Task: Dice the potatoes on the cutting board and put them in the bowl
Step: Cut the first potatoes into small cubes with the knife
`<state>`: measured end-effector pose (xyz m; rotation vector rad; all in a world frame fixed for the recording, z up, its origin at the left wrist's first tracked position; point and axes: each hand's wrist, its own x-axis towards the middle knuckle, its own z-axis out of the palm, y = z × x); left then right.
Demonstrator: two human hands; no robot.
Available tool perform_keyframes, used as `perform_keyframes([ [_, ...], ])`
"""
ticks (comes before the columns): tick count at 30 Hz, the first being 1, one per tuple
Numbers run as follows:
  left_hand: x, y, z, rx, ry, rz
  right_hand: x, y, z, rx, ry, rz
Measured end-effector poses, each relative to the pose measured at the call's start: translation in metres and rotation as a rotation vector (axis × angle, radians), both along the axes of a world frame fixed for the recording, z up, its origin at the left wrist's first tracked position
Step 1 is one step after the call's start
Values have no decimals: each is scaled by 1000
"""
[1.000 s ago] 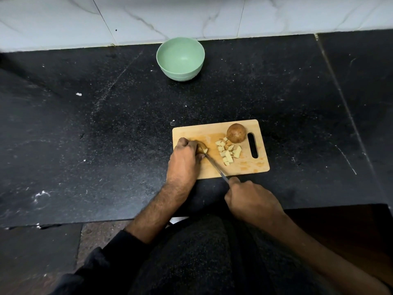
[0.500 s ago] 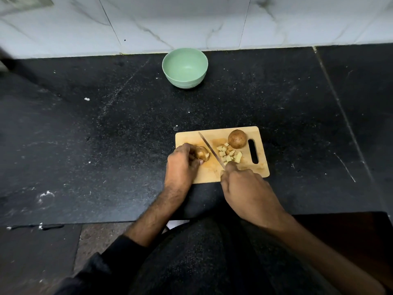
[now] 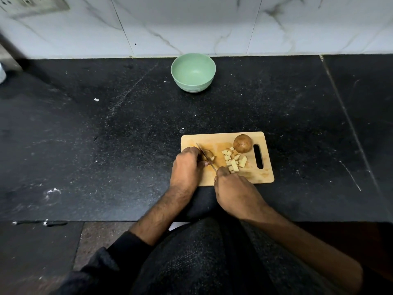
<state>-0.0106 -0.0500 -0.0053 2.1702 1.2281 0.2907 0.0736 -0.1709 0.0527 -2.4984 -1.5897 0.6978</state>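
Board [image 3: 240, 177]: pale wood, slot handle at right, flat on the black counter. Whole potato [image 3: 242, 143]: brown, round, stood at the far right corner. Dice [image 3: 234, 160]: pale cubes heaped mid-board, just beside it. Potato piece [image 3: 209, 156]: at board's left, under the knife [image 3: 205, 155]. Bowl [image 3: 193, 72]: green, upright, well apart near the wall.

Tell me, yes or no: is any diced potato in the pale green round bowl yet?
No: the pale green round bowl shows a bare inside, and the pale diced potato pieces lie on the wooden cutting board.
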Motion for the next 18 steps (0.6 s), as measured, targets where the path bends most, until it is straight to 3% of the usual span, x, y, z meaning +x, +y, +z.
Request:
perform_keyframes([
  [18,8,4,2,48,128,-79,4,7,5,-94,60,14],
])
